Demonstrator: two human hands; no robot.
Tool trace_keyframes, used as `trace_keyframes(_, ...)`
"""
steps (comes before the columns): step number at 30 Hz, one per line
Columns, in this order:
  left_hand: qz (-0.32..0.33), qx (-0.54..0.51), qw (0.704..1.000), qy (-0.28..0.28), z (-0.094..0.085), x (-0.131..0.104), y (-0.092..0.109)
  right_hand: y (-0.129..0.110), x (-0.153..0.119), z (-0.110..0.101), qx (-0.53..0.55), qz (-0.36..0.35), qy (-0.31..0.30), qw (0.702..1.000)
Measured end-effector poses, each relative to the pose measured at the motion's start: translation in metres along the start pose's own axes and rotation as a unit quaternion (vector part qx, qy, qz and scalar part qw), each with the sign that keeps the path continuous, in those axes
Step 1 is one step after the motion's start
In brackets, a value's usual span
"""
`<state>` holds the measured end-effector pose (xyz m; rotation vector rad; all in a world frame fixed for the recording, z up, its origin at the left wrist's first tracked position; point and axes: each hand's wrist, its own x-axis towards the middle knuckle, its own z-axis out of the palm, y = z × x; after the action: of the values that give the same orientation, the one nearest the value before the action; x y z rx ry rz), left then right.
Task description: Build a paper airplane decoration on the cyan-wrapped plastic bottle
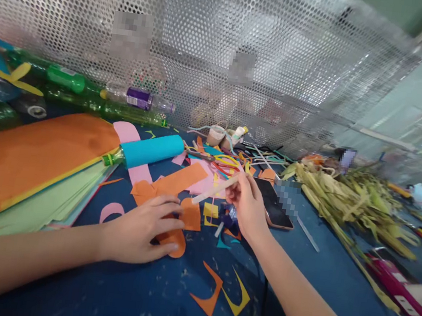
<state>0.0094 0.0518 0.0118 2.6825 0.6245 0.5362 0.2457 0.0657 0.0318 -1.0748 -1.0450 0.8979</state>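
My left hand (143,229) lies with fingers spread on cut orange paper pieces (174,244) on the blue table (131,292). Pinched in my right hand (246,204) is a whitish translucent stick (214,189), its free end pointing down-left over the orange paper. Under my right hand is a dark blue object (229,217), partly hidden. Beyond my left hand lies a green bottle wrapped in turquoise paper (153,150). Scissors (201,155) rest among pink and yellow scraps behind my hands.
Orange sheets (40,156) and pale green sheets (45,203) lie left. Green bottles (66,79) line a perforated metal screen (211,39). A phone (273,202), dried husks (346,196) and a magenta object (397,281) lie right. Curved scraps (211,290) are in front.
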Motion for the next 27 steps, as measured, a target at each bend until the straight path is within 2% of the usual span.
trace_keyframes(3,0.006,-0.001,1.000,-0.012,-0.001,0.000,0.000,0.001,-0.001,0.000,-0.031,-0.022,-0.010,0.999)
trace_keyframes(9,0.003,-0.008,1.000,-0.017,0.000,0.001,-0.001,0.003,-0.004,0.004,-0.087,0.009,-0.054,0.995)
trace_keyframes(14,0.003,0.000,1.000,-0.023,0.000,0.001,-0.001,0.005,-0.003,0.002,-0.089,0.011,-0.044,0.995)
trace_keyframes(17,0.005,0.006,1.000,-0.023,0.000,0.001,-0.001,0.006,-0.004,0.000,-0.188,-0.028,-0.063,0.980)
trace_keyframes(19,0.000,0.019,1.000,-0.016,0.001,0.000,-0.001,0.007,-0.006,-0.002,-0.306,-0.078,-0.087,0.945)
trace_keyframes(23,-0.048,0.058,0.996,0.038,0.005,-0.001,-0.004,0.011,-0.009,-0.003,-0.541,-0.165,-0.066,0.822)
trace_keyframes(25,-0.081,0.072,0.992,0.068,0.006,0.000,-0.006,0.011,-0.009,-0.001,-0.607,-0.178,-0.057,0.772)
trace_keyframes(27,-0.105,0.085,0.987,0.086,0.007,0.001,-0.008,0.009,-0.007,0.001,-0.643,-0.166,-0.085,0.743)
